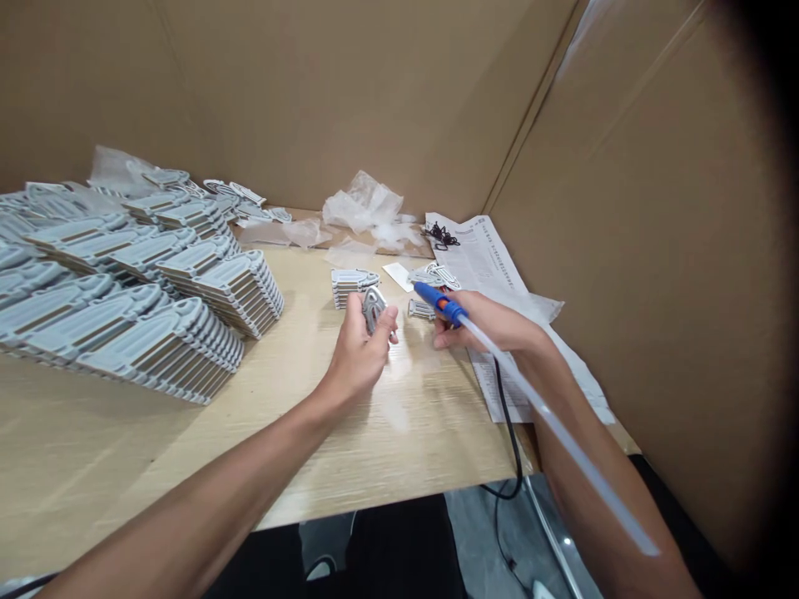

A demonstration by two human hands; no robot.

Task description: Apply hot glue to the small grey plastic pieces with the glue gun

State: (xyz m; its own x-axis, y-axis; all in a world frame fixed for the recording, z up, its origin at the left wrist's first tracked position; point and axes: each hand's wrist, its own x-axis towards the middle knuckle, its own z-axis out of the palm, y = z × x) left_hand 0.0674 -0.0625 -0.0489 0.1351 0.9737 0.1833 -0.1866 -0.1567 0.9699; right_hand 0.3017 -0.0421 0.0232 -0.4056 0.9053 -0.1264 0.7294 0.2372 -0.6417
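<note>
My left hand (365,341) grips a small grey flat piece (374,309) with an oval loop outline, held upright above the table between thumb and fingers. In my right hand (478,320) is a blue glue gun (437,301) with orange parts; a long translucent glue stick (562,428) sticks out of its back over my forearm. The gun's tip points left and away, near some loose grey pieces (435,274). Just behind my left hand stands a short stack of like pieces (350,283). Another small piece (421,309) lies between my hands.
Tall stacks of grey pieces (168,341) fill the left of the wooden table (300,449). Crumpled plastic bags (362,204) lie at the back. Black rings (443,236) rest on a printed sheet (487,249) at right. A black cord (508,416) hangs over the front edge. Cardboard walls (349,91) surround the table.
</note>
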